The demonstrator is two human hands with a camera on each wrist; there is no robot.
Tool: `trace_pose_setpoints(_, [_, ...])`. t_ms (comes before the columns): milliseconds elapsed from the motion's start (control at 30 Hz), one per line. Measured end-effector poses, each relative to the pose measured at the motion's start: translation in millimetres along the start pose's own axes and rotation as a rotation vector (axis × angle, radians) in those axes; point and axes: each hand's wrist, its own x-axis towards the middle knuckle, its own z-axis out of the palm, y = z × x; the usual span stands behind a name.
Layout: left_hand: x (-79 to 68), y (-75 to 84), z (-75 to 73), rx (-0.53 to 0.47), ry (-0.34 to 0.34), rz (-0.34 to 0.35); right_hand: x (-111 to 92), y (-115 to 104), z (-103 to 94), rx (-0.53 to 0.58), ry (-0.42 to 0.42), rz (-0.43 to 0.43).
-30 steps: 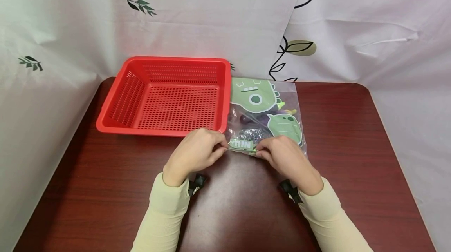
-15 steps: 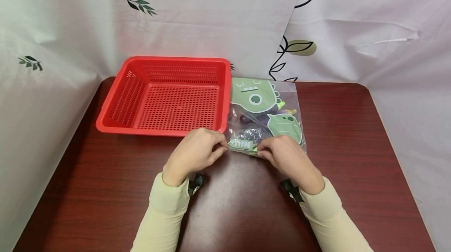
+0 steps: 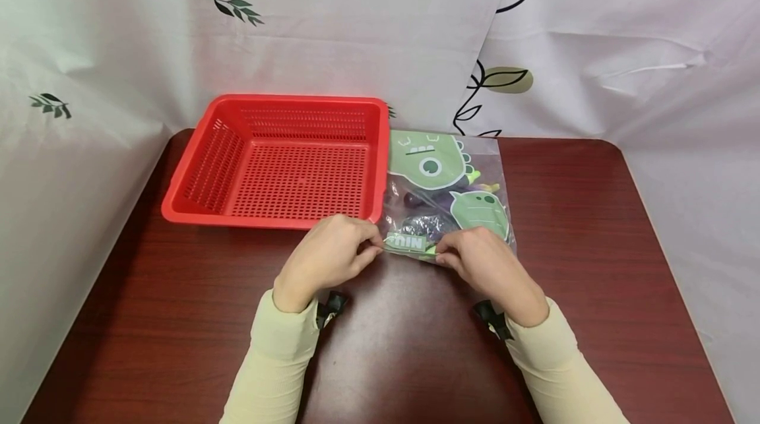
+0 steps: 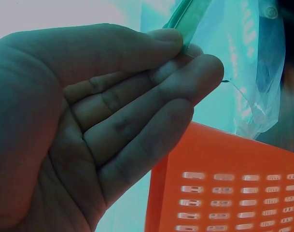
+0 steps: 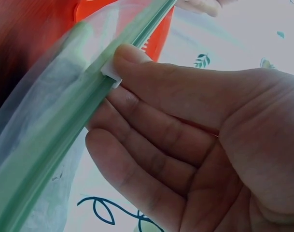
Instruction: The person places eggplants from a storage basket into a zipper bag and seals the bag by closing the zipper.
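Observation:
A clear zip bag (image 3: 427, 173) with green cartoon prints lies flat on the table, its green zip edge toward me. Inside show dark purple, eggplant-like items (image 3: 436, 200) with yellow-green ends, partly hidden by the prints. My left hand (image 3: 329, 249) pinches the left end of the zip edge between thumb and forefinger. On the right, my right hand (image 3: 489, 269) pinches a small white slider (image 5: 111, 75) on the green zip strip (image 5: 55, 135), as the right wrist view shows. The left wrist view has the green strip (image 4: 192, 21) between thumb and fingertips.
A red perforated basket (image 3: 303, 223) stands left of the bag, close against its left edge and behind my left hand. The dark red wooden table (image 3: 594, 246) runs to white printed curtains (image 3: 332, 28) at the back and both sides.
My right hand has slid slightly to the right along the zip edge. The left hand has stayed nearly still, and the bag and basket have not moved.

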Motion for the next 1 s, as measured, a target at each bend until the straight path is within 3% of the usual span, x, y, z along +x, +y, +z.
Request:
trace_pose_setpoints(767, [0.2,0.9,-1.7,-0.005,-0.005,-0.02,-3.0,3.0,-4.4,0.017,-0.017,0.024])
trace_pose_setpoints(1000, [-0.8,-1.0,-2.3,-0.01,0.008,-0.012,-7.4,7.4,-3.0,0.019,0.041,-0.06])
